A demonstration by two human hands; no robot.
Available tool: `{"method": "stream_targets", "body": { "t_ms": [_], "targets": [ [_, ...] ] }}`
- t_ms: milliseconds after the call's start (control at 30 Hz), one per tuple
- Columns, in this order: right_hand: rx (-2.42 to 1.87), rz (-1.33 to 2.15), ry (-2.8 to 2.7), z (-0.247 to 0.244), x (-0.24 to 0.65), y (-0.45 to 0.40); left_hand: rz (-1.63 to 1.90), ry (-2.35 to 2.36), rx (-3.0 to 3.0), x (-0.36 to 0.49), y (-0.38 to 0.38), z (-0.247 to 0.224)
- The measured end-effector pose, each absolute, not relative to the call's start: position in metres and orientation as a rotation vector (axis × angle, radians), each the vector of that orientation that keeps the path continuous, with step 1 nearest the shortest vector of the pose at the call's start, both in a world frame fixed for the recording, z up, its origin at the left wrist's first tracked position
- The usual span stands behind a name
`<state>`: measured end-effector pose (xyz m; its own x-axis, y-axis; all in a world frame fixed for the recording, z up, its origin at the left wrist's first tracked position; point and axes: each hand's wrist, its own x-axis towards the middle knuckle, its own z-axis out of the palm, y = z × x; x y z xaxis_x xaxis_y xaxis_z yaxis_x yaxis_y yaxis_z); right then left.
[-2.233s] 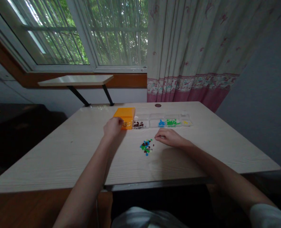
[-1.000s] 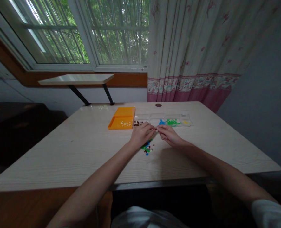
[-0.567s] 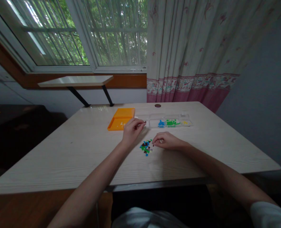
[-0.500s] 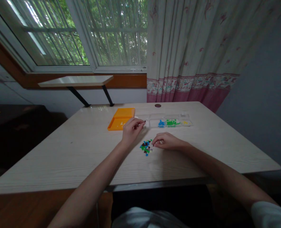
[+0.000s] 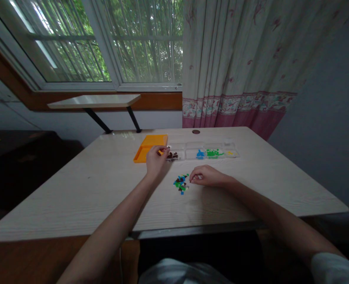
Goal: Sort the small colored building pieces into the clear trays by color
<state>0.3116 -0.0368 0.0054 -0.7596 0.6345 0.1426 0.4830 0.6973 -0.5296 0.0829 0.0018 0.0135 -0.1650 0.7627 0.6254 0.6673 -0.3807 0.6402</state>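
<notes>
My left hand [image 5: 156, 161] is closed in a pinch, with a small dark brown piece [image 5: 168, 147] at its fingertips. It hovers at the left end of a clear plastic box [image 5: 189, 158], over a compartment with dark brown pieces [image 5: 172, 156]. Other compartments hold blue pieces [image 5: 200, 154], green pieces [image 5: 212, 153] and yellow pieces [image 5: 230, 153]. Beside a mixed pile of small coloured pieces [image 5: 180, 182], my right hand [image 5: 205, 176] is closed too, with a tiny dark piece [image 5: 190, 181] at its fingertips. The kind of these pieces is too small to make out.
Left of the clear box lies an open orange case [image 5: 151, 141], partly behind my left hand. A raised shelf [image 5: 97, 101] on black legs stands at the table's back left. The wooden table [image 5: 103, 197] ends at a front edge close to my body.
My left hand has moved left along the clear box, uncovering the dark brown pieces in its left compartment. My right hand has stayed almost still beside the pile.
</notes>
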Motion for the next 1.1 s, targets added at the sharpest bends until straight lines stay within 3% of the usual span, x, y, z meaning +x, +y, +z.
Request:
{"method": "stream_targets", "body": {
  "t_ms": [233,600,1100],
  "targets": [
    [-0.957,0.733,-2.437,0.008,0.311,-0.038,1.391,1.790,2.046,0.074,0.011,0.003],
    [-0.969,0.952,-1.927,0.007,0.304,-0.032,1.149,1.075,2.464,0.102,-0.019,0.012],
    [-1.033,0.870,-1.973,0.006,0.302,-0.031,1.109,0.988,2.400,0.113,-0.031,0.020]
  ]
}}
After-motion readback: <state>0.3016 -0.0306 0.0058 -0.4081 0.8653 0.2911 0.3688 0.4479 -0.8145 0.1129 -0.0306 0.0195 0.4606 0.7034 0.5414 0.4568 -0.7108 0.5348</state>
